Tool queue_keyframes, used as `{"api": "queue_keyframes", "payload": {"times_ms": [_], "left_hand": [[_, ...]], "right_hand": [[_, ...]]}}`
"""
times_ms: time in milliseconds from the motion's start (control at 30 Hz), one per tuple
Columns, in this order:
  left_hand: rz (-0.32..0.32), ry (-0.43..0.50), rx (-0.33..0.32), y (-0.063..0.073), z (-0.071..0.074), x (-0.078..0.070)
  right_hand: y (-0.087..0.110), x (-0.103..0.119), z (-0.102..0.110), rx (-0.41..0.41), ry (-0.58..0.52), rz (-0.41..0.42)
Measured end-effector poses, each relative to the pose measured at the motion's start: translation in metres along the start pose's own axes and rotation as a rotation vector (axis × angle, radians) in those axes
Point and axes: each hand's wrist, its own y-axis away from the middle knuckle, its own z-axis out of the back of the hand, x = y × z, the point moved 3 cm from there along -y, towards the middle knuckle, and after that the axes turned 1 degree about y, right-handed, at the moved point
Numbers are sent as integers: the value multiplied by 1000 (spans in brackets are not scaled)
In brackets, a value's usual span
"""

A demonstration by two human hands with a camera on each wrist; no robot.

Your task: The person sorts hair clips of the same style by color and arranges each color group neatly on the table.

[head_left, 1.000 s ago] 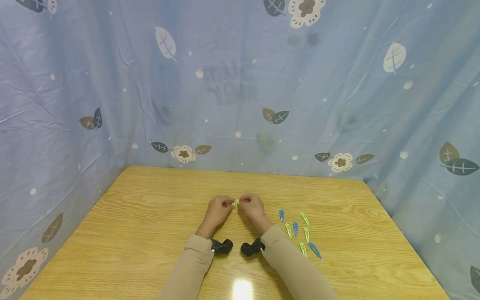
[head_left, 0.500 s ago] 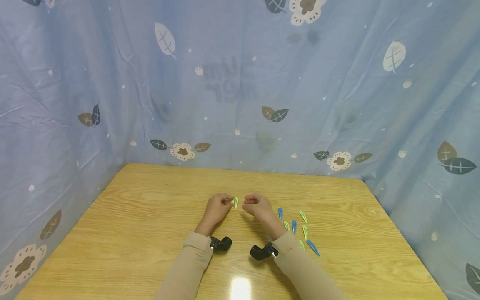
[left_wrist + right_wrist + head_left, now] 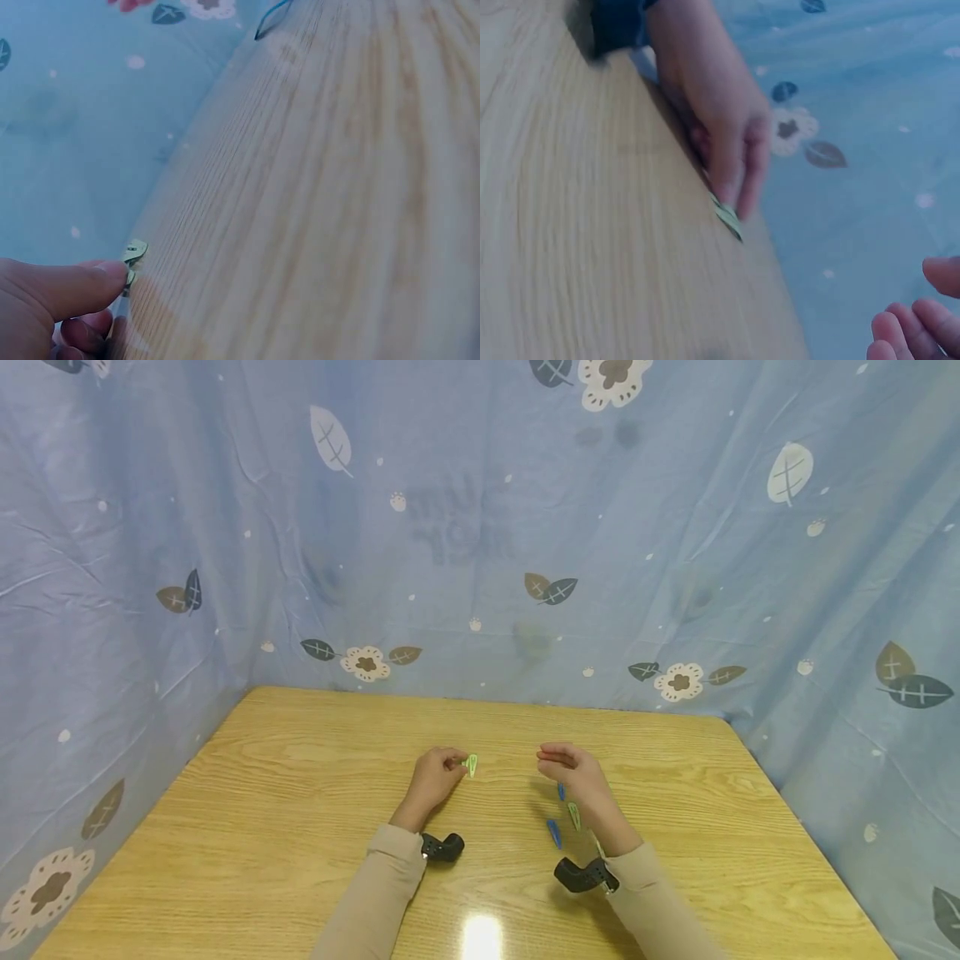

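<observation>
From afar, I pinch the green clips with my left hand, best held steady; my right hand hovers loose-fingered, empty.

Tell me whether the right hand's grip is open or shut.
Open: in the right wrist view, the right hand has its thumb apart from its fingers, with nothing visible between them.

Fingers pinching pale green clip, wooden tabletop, patterned curtain
</observation>
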Motion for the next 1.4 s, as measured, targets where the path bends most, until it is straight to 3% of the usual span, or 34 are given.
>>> {"api": "queue_keyframes", "payload": {"times_ms": [333,667,1067,1400], "left_hand": [[-10,0,-2,0,-3,1],[-4,-5,-5,0,-2,-1],[1,1,0,2,-2,1],[-2,3,-8,0,-2,4]], "right_hand": [[17,-17,57,-40,76,59],[29,-32,100,-84,176,32],[21,-67,114,-24,191,-1],[14,-71,109,-35,296,0]]}}
